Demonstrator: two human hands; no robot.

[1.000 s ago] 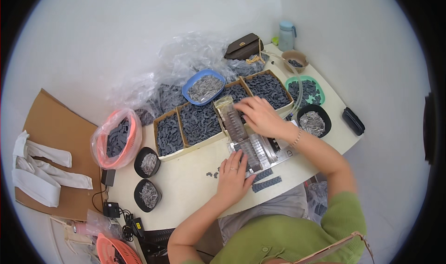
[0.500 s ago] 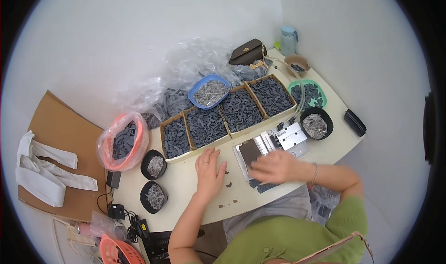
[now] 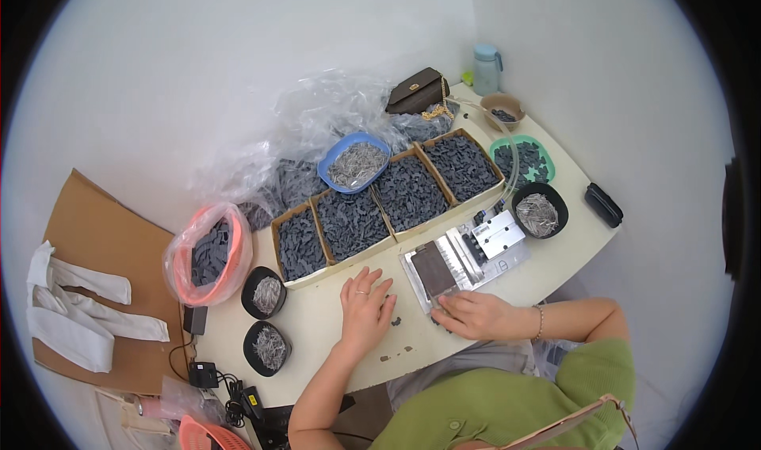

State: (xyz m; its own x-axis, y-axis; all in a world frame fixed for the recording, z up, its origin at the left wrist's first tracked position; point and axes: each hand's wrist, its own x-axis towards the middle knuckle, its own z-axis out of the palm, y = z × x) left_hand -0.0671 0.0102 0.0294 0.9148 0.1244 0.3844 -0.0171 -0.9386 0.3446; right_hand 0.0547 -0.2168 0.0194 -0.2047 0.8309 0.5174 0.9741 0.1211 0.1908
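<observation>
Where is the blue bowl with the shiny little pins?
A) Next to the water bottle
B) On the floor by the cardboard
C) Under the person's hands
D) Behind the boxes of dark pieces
D: the blue bowl sits at the far edge of the row of cardboard boxes full of dark pieces, beside the crumpled clear plastic bags.

The right hand (image 3: 476,315) has drawn back from the boxes (image 3: 380,204) to the near edge of the metal jig (image 3: 464,258); the left hand (image 3: 366,307) now lies flat on the table (image 3: 317,347), left of the jig.
</observation>
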